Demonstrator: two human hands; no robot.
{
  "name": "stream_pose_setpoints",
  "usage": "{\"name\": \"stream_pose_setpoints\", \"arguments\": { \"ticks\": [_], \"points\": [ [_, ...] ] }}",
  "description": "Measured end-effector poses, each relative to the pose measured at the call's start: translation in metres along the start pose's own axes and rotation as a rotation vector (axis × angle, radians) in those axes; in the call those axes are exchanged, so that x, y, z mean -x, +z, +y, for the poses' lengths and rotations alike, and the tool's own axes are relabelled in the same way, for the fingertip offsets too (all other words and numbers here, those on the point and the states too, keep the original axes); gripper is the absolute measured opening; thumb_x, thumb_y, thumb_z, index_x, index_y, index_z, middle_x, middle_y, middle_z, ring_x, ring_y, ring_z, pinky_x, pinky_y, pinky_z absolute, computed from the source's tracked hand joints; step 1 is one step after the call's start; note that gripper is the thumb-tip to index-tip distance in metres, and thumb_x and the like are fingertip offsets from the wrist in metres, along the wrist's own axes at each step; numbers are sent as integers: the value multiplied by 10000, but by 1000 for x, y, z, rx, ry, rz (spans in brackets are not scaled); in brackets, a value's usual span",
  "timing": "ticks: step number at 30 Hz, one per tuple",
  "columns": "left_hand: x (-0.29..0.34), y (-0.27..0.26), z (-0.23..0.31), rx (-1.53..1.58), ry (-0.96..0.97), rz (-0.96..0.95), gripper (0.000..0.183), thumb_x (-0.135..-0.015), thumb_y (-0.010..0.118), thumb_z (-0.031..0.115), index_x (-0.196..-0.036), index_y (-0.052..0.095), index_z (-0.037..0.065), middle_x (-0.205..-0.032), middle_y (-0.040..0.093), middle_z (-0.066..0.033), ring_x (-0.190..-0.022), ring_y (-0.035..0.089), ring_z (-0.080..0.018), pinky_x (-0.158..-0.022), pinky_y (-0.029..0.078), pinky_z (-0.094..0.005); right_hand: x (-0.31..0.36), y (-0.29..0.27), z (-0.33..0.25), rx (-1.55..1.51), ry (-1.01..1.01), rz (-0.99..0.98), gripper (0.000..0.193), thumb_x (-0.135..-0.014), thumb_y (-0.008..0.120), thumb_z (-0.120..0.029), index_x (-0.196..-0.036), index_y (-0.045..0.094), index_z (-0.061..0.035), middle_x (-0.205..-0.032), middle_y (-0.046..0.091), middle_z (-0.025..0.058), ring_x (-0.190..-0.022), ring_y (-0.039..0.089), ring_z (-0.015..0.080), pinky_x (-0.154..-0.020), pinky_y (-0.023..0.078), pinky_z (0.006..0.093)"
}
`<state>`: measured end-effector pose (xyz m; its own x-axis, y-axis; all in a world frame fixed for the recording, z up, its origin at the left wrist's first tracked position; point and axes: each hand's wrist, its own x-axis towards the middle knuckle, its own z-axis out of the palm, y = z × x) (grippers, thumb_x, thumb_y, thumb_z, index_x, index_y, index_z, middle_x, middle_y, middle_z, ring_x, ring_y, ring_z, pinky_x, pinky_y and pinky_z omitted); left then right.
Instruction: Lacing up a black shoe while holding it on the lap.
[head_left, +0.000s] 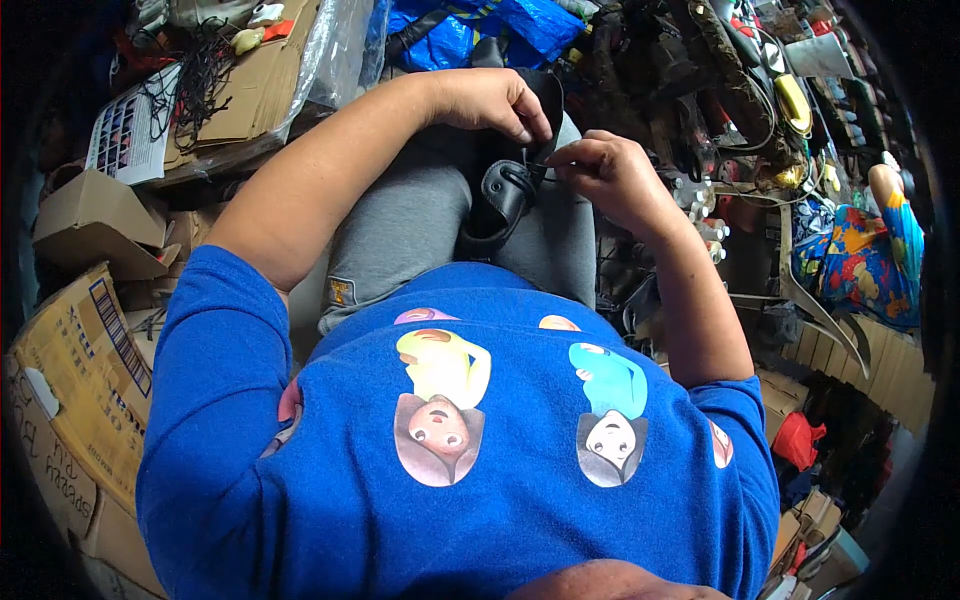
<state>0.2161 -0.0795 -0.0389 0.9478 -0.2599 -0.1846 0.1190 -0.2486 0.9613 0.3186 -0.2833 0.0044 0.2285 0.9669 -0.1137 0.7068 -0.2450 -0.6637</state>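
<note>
Right hand (612, 178) pinches a black lace (541, 166) by the black shoe (498, 200); left hand (492, 103)'s curled, can't tell on what.

Shiny black shoe (503, 202) between the thighs (405, 215)

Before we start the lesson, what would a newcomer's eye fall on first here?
The blue shirt with cartoon figures, filling the lower middle, probably comes first. Above it, the left hand and right hand are close together at a black shoe over grey trousers. Crumpled blue plastic lies at the top.
</note>
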Motion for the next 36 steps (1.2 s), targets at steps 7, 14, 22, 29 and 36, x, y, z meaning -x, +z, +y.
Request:
{"name": "stream_pose_setpoints", "arguments": {
  "ticks": [7, 14, 22, 29, 36],
  "points": [
    [-2, 2, -3, -1, 15, 9, 290, -800, 634, 34, -1085, 658, -8, -990, 686, -76, -908, 616, -121, -873, 465, -257, 2, 10, -4, 125, -54, 27, 212, -703, 650, -38, -895, 713, -104, -799, 638, 143, -741, 643, 287, -685, 517, 361],
    [-3, 1, -2, -94, 43, -46, 320, -771, 685, 59, -1086, 655, 10, -1016, 641, -75, -958, 591, -152, -880, 461, -281, 5, 7, 24, -152, 148, -88, 240, -777, 673, -52, -996, 720, -139, -894, 583, 29, -867, 578, 129, -777, 468, 261],
    [-1, 4, 1, -178, 56, -11, 362, -723, 720, 49, -1080, 661, 39, -990, 587, -77, -946, 576, -187, -867, 463, -302, 0, 12, 48, -519, 109, -164, 210, -805, 667, -61, -1008, 716, -86, -923, 629, 28, -891, 583, 126, -816, 464, 263],
    [10, 16, -1, -396, 109, 195, 427, -685, 749, 69, -1100, 651, 75, -1097, 551, -92, -1014, 561, -241, -900, 457, -328, 1, 30, 19, -169, 4, 138, 133, -739, 727, -67, -871, 710, -69, -743, 619, 66, -677, 606, 167, -666, 489, 280],
    [87, 23, -6, -781, 20, 469, 398, -702, 728, 77, -1071, 580, 55, -1066, 543, -130, -987, 561, -323, -856, 464, -382, 14, 25, 14, -41, -52, 167, 186, -733, 706, -56, -899, 728, -139, -734, 573, 87, -661, 605, 232, -602, 487, 332]
  ]
}}
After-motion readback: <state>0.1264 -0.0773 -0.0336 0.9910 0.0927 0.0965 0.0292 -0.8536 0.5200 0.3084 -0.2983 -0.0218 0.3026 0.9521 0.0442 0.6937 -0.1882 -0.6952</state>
